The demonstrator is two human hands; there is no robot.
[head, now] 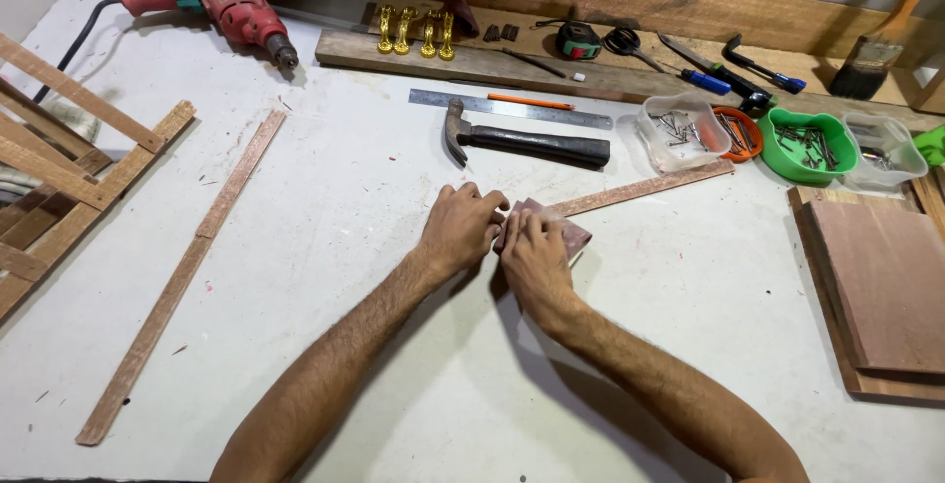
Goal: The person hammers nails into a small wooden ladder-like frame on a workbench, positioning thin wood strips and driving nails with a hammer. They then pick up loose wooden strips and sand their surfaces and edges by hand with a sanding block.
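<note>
**Both hands closed on a folded sheet at the end of a wood strip**

The grip is tight on both sides: the left hand (pixel 461 229) is curled into a loose fist and the right hand (pixel 535 261) presses down just beside it, the two touching, both closed on a reddish-brown sheet that looks like sandpaper (pixel 561 230). The sheet sits at the near end of a thin wood strip (pixel 645 189), which lies flat on the white tabletop (pixel 394 345) and runs away to the right towards the tubs of nails (pixel 679 130). Whether the sheet is wrapped round the strip's end or only laid over it, I cannot tell; the fingers hide the joint.

As for progress, judging by what lies here: the strip's far length shows no clear difference in finish from the near end, so the rubbing seems early or confined to that end. A second, longer strip (pixel 187 266) lies well apart to the left, untouched. The hammer (pixel 522 140), steel ruler (pixel 512 109) and red drill (pixel 217 5) all rest idle beyond the hands.
</note>
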